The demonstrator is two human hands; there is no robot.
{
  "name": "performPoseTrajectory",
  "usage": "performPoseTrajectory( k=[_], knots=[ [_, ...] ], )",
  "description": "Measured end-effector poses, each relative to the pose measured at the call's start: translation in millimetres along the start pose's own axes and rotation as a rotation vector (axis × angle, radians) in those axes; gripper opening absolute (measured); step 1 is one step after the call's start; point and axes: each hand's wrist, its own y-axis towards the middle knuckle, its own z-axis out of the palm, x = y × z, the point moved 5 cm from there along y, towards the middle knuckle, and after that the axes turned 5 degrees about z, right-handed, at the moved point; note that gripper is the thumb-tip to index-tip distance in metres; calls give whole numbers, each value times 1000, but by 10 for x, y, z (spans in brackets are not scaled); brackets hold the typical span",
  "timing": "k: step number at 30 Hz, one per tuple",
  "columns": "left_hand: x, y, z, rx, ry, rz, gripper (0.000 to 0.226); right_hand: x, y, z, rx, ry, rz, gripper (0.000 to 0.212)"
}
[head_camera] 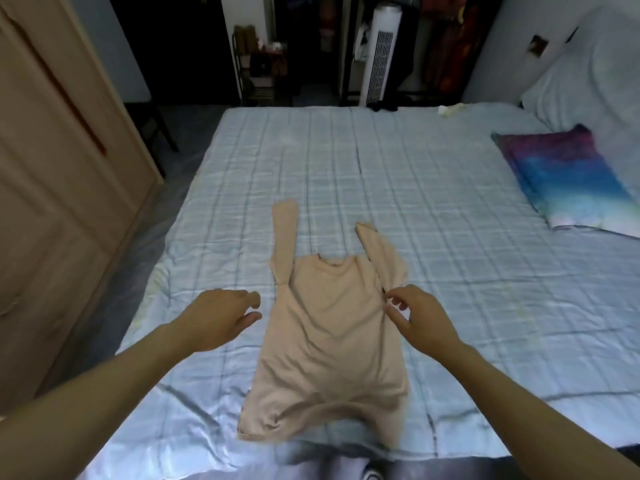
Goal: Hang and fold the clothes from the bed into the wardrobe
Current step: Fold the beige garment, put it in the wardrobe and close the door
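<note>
A beige long-sleeved top [329, 344] lies flat on the bed [433, 188], neck away from me, both sleeves pointing up toward the far side. My left hand [221, 317] hovers just left of the top with relaxed fingers, holding nothing. My right hand [419, 317] is at the top's right edge near the armpit, fingers loosely curled over the cloth; no fabric is clearly pinched. The wooden wardrobe [52, 168] stands closed along the left.
A blue and purple pillow [568, 178] lies at the right of the bed, with a pale pillow [588, 81] behind it. A white tower fan [379, 53], a shoe rack [259, 67] and hanging clothes [450, 43] stand beyond the bed's far edge.
</note>
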Motion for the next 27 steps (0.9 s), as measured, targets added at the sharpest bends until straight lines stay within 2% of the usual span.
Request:
performPoseTrajectory(
  k=[7, 10, 15, 27],
  knots=[
    [81, 465, 76, -34, -34, -64, 30, -204, 240, 279, 66, -31, 97, 31],
    [117, 699, 383, -37, -116, -96, 29, -400, 568, 464, 136, -48, 120, 34],
    [176, 1242, 1050, 65, -145, -112, 30, -729, 1214, 878, 158, -8, 122, 34],
    [792, 2759, 1910, 135, -211, -222, 29, -1676, 2393, 1894, 332, -20, 221, 36]
  ],
)
